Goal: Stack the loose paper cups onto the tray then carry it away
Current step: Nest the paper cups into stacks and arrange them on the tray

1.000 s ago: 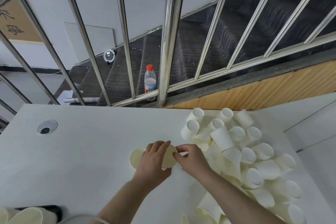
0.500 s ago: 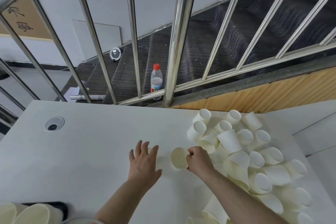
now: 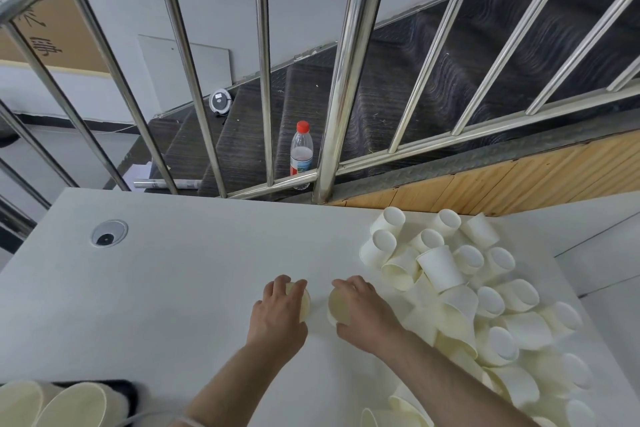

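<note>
Single head-worn view, wide-angle, looking forward and down
Close above the white table (image 3: 173, 288); steel railing (image 3: 346, 80) and stairs (image 3: 398, 80) beyond

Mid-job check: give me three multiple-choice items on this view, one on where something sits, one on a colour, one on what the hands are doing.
1. Where does the pile of loose cups lie on the table?
A. On its right side
B. On its far left corner
C. On the stairs

2. What colour is the cap of the bottle behind the railing?
A. Blue
B. Red
C. White

3. What are the hands doing?
A. Both are empty and raised
B. Both grip the railing
C. Each is on a cup

Answers:
1 A, the heap spreads along the table's right side.
2 B, the cap is red.
3 C, the left hand covers one cup and the right hand holds another cup.
</note>
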